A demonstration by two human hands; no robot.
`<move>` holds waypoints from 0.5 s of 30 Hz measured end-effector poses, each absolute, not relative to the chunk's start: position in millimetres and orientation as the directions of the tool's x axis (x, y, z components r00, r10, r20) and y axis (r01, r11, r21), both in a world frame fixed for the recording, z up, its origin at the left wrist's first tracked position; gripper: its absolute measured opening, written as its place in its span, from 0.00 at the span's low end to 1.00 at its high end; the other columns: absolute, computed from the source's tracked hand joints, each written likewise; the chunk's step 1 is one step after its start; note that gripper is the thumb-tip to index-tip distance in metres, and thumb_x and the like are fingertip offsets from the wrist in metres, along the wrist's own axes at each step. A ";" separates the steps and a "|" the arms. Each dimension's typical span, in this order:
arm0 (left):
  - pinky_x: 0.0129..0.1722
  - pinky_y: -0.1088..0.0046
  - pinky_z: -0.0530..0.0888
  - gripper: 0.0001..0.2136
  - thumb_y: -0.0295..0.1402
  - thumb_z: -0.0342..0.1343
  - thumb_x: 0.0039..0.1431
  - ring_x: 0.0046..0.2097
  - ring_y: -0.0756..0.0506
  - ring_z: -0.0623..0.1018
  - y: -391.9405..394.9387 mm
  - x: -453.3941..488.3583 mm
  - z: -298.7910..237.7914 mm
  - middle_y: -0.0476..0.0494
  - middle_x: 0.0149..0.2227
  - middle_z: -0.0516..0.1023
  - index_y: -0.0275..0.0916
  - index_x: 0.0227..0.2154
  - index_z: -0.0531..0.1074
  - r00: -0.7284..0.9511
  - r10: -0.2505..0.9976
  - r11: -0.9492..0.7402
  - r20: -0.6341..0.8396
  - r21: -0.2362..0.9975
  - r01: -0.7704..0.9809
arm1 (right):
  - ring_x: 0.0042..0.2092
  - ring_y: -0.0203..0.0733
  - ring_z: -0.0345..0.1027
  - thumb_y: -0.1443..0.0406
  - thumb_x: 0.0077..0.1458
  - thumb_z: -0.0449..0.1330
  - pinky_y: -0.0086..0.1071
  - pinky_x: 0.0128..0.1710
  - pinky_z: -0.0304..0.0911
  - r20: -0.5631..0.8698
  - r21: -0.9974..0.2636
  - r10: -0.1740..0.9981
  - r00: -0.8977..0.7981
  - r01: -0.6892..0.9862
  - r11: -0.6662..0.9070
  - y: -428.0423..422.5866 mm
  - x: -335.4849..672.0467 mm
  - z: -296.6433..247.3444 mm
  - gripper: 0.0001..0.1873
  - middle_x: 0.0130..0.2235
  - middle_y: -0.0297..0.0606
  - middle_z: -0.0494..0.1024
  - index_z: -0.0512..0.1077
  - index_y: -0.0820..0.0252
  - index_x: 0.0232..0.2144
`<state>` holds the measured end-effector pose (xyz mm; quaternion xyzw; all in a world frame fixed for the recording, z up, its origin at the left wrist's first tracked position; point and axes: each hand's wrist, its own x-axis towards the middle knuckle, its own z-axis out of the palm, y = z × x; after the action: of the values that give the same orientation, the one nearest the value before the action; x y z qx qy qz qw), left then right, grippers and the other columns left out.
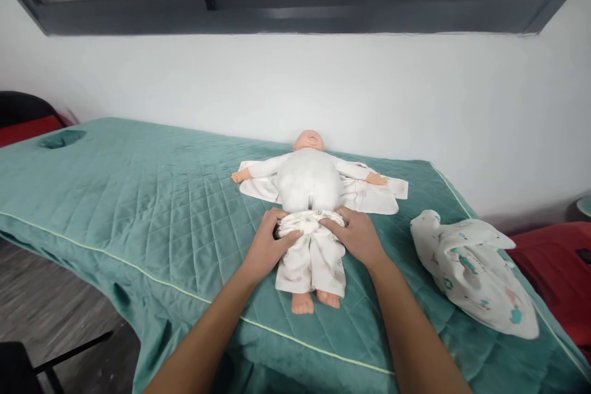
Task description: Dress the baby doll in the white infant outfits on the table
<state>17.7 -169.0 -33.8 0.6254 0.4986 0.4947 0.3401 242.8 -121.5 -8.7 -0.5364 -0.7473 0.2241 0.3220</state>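
A baby doll (308, 175) lies on its back on the green quilted bed cover (184, 197), head toward the wall and arms spread. Its torso is white, and a white garment (369, 196) is laid out flat beneath its arms. White patterned baby pants (310, 258) cover its legs, with the feet showing below the cuffs. My left hand (272, 241) grips the waistband at one side, thumb on top. At the other side of the waistband, my right hand (357, 235) pinches the fabric. The waistband sits bunched below the doll's bare white belly.
A crumpled white printed cloth (475, 271) rests on the bed to the right. Red chairs (554, 265) stand beyond the bed's right end. Behind the bed are a white wall and a dark-framed window (295, 12). A face hole (62, 138) is at the far left.
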 end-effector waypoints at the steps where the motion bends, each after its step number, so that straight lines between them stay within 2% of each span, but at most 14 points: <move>1: 0.42 0.70 0.68 0.11 0.40 0.61 0.58 0.43 0.46 0.70 -168.4 17.6 -34.7 0.47 0.40 0.69 0.42 0.39 0.68 0.015 0.961 -0.270 0.277 0.924 0.271 | 0.27 0.37 0.60 0.46 0.54 0.62 0.31 0.29 0.50 0.212 -0.708 0.947 -0.241 0.630 0.319 -124.5 242.5 -6.3 0.24 0.21 0.28 0.67 0.65 0.57 0.20; 5: 0.38 0.71 0.68 0.11 0.41 0.61 0.58 0.40 0.47 0.70 -166.0 18.5 -36.7 0.47 0.38 0.69 0.41 0.37 0.68 0.003 0.962 -0.266 0.272 0.937 0.227 | 0.24 0.33 0.50 0.45 0.53 0.62 0.30 0.24 0.44 0.098 -0.851 0.916 -0.389 0.445 0.280 -131.9 242.7 -0.4 0.29 0.20 0.27 0.56 0.57 0.57 0.17; 7: 0.38 0.72 0.68 0.12 0.41 0.61 0.58 0.39 0.47 0.70 -164.6 19.5 -35.2 0.48 0.37 0.69 0.41 0.36 0.68 -0.012 0.963 -0.261 0.271 0.939 0.225 | 0.24 0.32 0.48 0.46 0.53 0.62 0.30 0.23 0.43 0.096 -0.889 0.912 -0.399 0.377 0.259 -132.0 242.3 -0.7 0.29 0.20 0.27 0.55 0.57 0.57 0.17; 10: 0.37 0.73 0.67 0.11 0.41 0.62 0.57 0.38 0.48 0.69 -160.5 21.0 -30.2 0.49 0.36 0.69 0.41 0.35 0.68 -0.025 0.964 -0.253 0.264 0.944 0.214 | 0.26 0.32 0.50 0.48 0.53 0.63 0.29 0.24 0.45 0.135 -0.906 0.926 -0.352 0.335 0.259 -129.8 240.7 -3.8 0.26 0.21 0.27 0.58 0.60 0.58 0.18; 15: 0.34 0.74 0.67 0.12 0.42 0.62 0.56 0.35 0.49 0.69 -146.7 20.9 -23.1 0.50 0.33 0.69 0.41 0.34 0.68 -0.018 0.971 -0.231 0.239 0.953 0.196 | 0.28 0.35 0.57 0.48 0.53 0.63 0.29 0.27 0.53 0.162 -0.897 0.952 -0.259 0.363 0.251 -125.9 239.0 -7.8 0.22 0.24 0.29 0.65 0.66 0.58 0.23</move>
<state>20.9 -146.7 -23.1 0.5913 0.4934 0.5153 0.3759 239.0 -125.9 -7.8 -0.4746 -0.6930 0.3863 0.3812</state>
